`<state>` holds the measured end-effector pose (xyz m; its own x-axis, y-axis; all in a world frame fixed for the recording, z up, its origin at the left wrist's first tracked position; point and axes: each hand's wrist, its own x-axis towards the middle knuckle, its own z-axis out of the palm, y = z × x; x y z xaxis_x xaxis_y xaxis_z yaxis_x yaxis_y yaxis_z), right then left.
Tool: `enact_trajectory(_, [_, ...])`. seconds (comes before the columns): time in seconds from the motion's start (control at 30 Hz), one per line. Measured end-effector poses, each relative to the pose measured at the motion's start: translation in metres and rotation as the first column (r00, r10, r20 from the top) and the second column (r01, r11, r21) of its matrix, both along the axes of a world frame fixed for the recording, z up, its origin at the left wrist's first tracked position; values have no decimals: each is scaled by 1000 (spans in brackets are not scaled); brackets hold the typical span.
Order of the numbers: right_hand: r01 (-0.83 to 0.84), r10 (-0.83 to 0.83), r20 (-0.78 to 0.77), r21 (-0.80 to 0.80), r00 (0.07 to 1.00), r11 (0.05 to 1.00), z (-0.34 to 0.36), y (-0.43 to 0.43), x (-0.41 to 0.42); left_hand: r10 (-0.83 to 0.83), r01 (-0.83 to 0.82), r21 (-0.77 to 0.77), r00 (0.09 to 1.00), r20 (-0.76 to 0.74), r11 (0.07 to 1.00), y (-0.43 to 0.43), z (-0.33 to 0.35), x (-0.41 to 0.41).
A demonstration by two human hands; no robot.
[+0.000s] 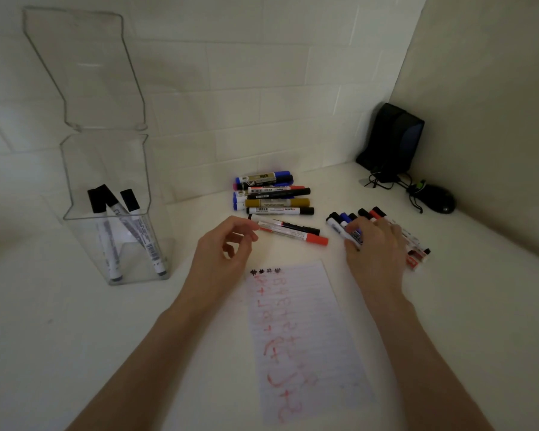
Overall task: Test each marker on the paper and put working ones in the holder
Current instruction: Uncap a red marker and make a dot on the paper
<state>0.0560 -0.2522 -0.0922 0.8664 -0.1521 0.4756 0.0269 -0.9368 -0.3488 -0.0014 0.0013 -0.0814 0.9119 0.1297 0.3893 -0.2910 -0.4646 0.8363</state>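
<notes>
A lined paper with red scribbles and small black marks at its top lies in front of me. A clear plastic holder at the left contains three black-capped markers. My left hand hovers empty with curled fingers, its fingertips close to a red-capped marker and a black-capped one lying side by side. My right hand rests on a row of markers at the right, fingers closing around a white marker with a blue label. A stack of assorted markers lies behind.
A black computer mouse with its tangled cable sits at the back right, beside a dark box-shaped device in the corner. Tiled wall runs along the back, a plain wall along the right. The holder's lid stands open upward.
</notes>
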Motion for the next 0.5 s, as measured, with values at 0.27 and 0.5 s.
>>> enact_trajectory(0.27, [-271,270,43,14,962,962,-1,23,-2,5,-5,1,1000,-9,1000,-2,3,-2])
enact_trajectory(0.5, [-364,364,8,6,932,931,4,35,-4,-6,7,6,1000,-22,1000,-3,4,-3])
